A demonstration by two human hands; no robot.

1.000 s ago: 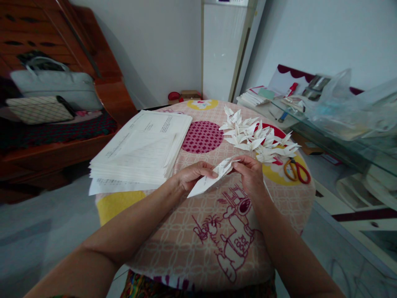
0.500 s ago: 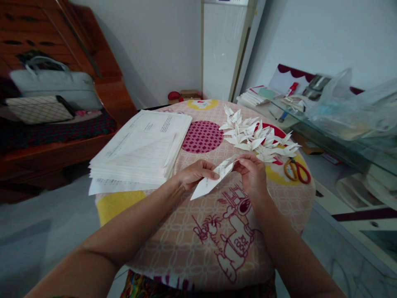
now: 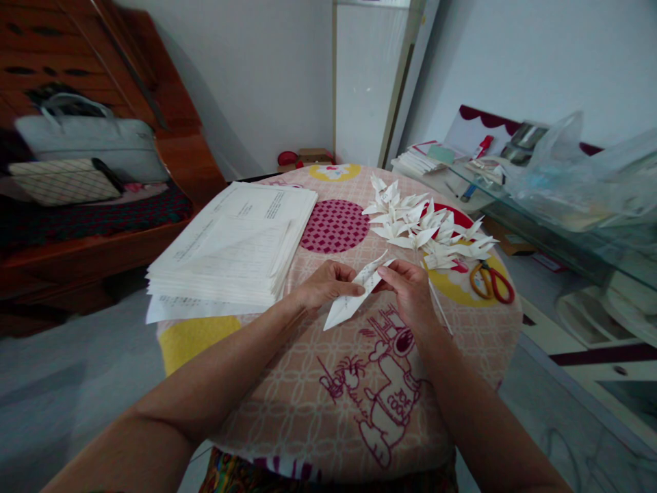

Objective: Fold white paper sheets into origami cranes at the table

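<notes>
A narrow folded paper (image 3: 345, 308) with printed marks and pointed ends is held above the front half of the table. My left hand (image 3: 328, 286) pinches its middle from the left, thumb on top. My right hand (image 3: 406, 286) grips its upper right edge between thumb and fingers. Beyond the hands lies a heap of folded paper cranes (image 3: 426, 226). A thin white stick (image 3: 436, 298) shows beside my right wrist, partly hidden by it. Scissors (image 3: 491, 282) with orange-red handles rest to the right of the heap.
A thick stack of printed paper (image 3: 230, 233) stands on the left of the patterned tablecloth (image 3: 287, 404). At the right is a glass-topped stand (image 3: 554, 226) with plastic bags (image 3: 559, 171). A wooden bench (image 3: 179, 150) holding a grey handbag (image 3: 97, 144) is at the left.
My right hand has shifted slightly left and down along the folded paper, its thumb now on the paper's face. More of the white stick shows. My left hand has barely moved.
</notes>
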